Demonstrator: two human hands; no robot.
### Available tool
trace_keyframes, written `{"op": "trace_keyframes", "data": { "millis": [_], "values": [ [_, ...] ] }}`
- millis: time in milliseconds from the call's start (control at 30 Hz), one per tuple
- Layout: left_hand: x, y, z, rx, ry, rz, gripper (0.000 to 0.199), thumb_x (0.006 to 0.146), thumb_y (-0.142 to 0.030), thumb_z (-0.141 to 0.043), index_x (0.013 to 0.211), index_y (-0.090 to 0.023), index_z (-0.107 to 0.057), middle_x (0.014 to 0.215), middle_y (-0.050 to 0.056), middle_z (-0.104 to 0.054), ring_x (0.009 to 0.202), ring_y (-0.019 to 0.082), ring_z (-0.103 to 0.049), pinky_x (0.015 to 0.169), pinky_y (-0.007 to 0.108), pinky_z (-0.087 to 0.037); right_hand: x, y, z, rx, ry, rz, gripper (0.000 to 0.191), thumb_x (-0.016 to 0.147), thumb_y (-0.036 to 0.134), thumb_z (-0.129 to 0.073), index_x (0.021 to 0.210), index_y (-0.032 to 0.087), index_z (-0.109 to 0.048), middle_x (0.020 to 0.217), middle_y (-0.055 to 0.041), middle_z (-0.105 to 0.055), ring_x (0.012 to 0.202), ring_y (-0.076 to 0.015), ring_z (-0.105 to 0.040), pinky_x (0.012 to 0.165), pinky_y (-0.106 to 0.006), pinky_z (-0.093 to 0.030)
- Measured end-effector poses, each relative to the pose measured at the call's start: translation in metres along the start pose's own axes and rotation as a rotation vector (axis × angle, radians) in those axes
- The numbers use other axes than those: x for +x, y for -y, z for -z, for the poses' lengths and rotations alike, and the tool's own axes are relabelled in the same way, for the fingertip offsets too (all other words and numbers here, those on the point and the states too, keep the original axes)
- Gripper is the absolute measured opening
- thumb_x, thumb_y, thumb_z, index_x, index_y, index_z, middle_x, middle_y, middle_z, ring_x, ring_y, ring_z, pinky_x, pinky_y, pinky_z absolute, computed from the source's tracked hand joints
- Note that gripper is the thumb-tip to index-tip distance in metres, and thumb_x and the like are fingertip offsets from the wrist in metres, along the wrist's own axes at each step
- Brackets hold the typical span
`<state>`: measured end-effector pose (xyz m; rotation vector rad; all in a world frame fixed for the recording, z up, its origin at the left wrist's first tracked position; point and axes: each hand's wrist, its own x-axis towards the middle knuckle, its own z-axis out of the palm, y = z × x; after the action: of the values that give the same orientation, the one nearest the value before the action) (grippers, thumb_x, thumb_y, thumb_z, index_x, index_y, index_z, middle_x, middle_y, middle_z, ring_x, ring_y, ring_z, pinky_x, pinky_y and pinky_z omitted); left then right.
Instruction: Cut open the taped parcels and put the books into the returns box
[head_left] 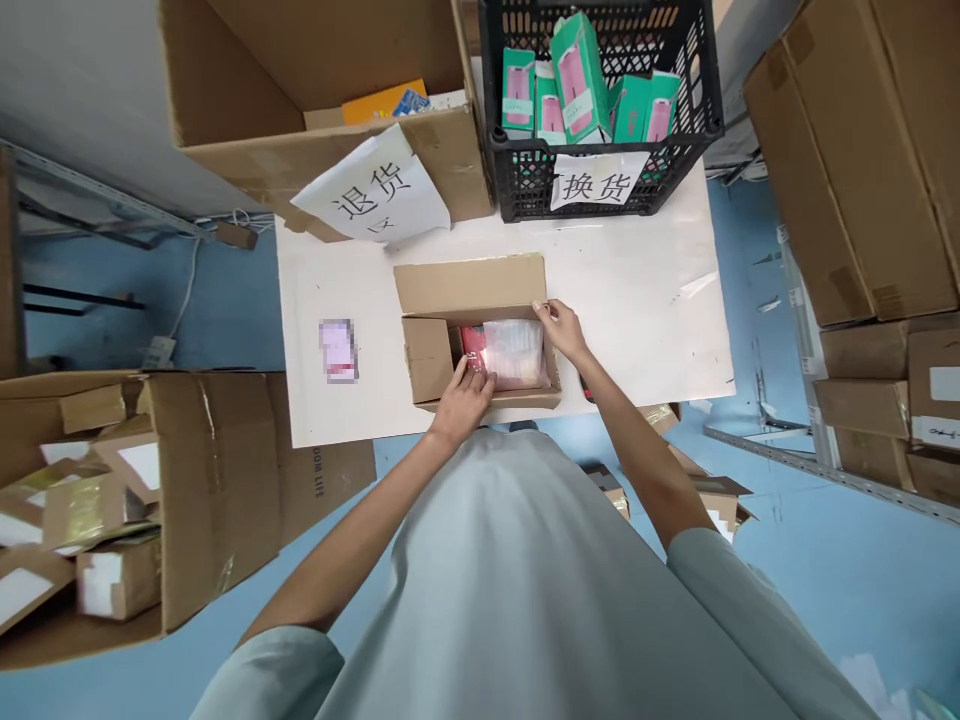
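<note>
An opened cardboard box [487, 398] sits near the front edge of the white table, its back flap [472, 285] and left flap [430, 358] folded outward. Inside lie a red package [472, 345] and a clear plastic-wrapped pack [517, 352] with pale contents. My left hand [461, 402] reaches over the box's near wall, fingers apart and resting at the red package. At the box's back right corner, my right hand [564, 330] grips the cardboard edge between thumb and fingers.
Behind stand a large carton [322, 155] with a paper sign and a black crate [517, 185] of green-and-pink boxes. A blurred pinkish item [339, 352] lies left on the table [645, 290]. A carton of parcels [217, 490] stands lower left; stacked cartons [862, 365] stand right.
</note>
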<state>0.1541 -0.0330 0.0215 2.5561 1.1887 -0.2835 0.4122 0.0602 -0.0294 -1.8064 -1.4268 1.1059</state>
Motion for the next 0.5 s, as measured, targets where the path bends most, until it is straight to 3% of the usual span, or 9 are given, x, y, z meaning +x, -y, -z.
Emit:
{"op": "trace_keyframes", "data": {
  "millis": [100, 233, 367, 433, 500],
  "values": [
    [-0.002, 0.019, 0.003, 0.009, 0.009, 0.025, 0.067, 0.094, -0.037, -0.077, 0.151, -0.004, -0.063, 0.117, 0.023, -0.077, 0.126, 0.041, -0.070, 0.137, 0.069, -0.025, -0.011, 0.004, 0.005, -0.062, -0.033, -0.004, 0.069, 0.108, 0.076, -0.041, 0.138, 0.018, -0.064, 0.140, -0.0193, -0.074, 0.132, -0.0290, -0.070, 0.109, -0.040, -0.056],
    [-0.035, 0.057, 0.016, 0.012, -0.100, 0.062, 0.075, 0.101, -0.062, -0.069, 0.152, -0.009, -0.063, 0.130, 0.024, -0.074, 0.135, 0.043, -0.064, 0.137, 0.073, -0.018, -0.053, 0.020, 0.018, -0.235, -0.163, 0.095, 0.067, 0.112, 0.063, -0.044, 0.162, 0.018, -0.050, 0.158, -0.0227, -0.062, 0.146, -0.0336, -0.059, 0.116, -0.052, -0.054],
    [-0.060, 0.081, 0.028, -0.013, -0.196, 0.121, 0.070, 0.109, -0.062, -0.055, 0.162, -0.015, -0.055, 0.157, 0.021, -0.062, 0.156, 0.044, -0.047, 0.136, 0.076, -0.016, -0.110, 0.037, 0.023, -0.418, -0.095, 0.256, 0.051, 0.114, 0.048, -0.044, 0.154, 0.023, -0.062, 0.154, -0.0173, -0.065, 0.149, -0.0342, -0.056, 0.125, -0.054, -0.048],
    [-0.055, 0.077, 0.030, -0.068, -0.202, 0.060, 0.062, 0.111, -0.054, -0.053, 0.161, -0.016, -0.057, 0.164, 0.019, -0.059, 0.162, 0.043, -0.041, 0.137, 0.073, -0.018, -0.130, 0.042, 0.018, -0.486, 0.000, 0.289, 0.044, 0.115, 0.043, -0.043, 0.145, 0.026, -0.070, 0.146, -0.0149, -0.071, 0.143, -0.0338, -0.061, 0.123, -0.052, -0.050],
    [-0.039, 0.065, 0.028, -0.145, -0.176, -0.044, 0.052, 0.111, -0.047, -0.054, 0.153, -0.019, -0.066, 0.158, 0.017, -0.065, 0.162, 0.040, -0.043, 0.137, 0.069, -0.022, -0.141, 0.044, 0.008, -0.554, 0.069, 0.295, 0.040, 0.114, 0.039, -0.045, 0.137, 0.026, -0.075, 0.140, -0.0145, -0.075, 0.140, -0.0343, -0.064, 0.122, -0.052, -0.051]
  ]
}}
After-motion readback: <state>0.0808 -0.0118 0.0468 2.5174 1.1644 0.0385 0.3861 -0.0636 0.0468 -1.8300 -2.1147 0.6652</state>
